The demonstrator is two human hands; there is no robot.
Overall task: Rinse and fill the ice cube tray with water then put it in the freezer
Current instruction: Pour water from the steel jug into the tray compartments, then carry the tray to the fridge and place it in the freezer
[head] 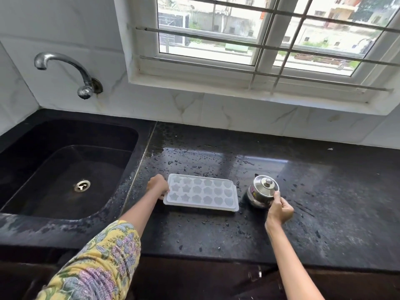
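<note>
The ice cube tray (pixel 201 193) is translucent white plastic, a flat rectangle with three rows of moulded cells, star-shaped toward its left end and heart-shaped toward its right. It lies flat on the countertop (pixel 324 191), between the sink and a small kettle. The kettle (pixel 263 191) is polished steel, round-bodied, with a domed lid and a ball knob, standing upright just beside the tray's right end.

The countertop is glossy black speckled stone, scattered with water droplets and streaks around the tray. To its left is a black moulded sink (pixel 65 169) with a metal drain. A curved chrome tap (pixel 65 70) juts from the white marbled wall tiles above it. A white-framed window (pixel 259 40) with horizontal metal bars sits over the counter.

The left hand (pixel 157 186), its arm coming from a yellow floral sleeve (pixel 104 263), grips the tray's left edge with fingers curled over the rim. The right hand (pixel 280 210) is closed around the kettle's handle at its near right side.
</note>
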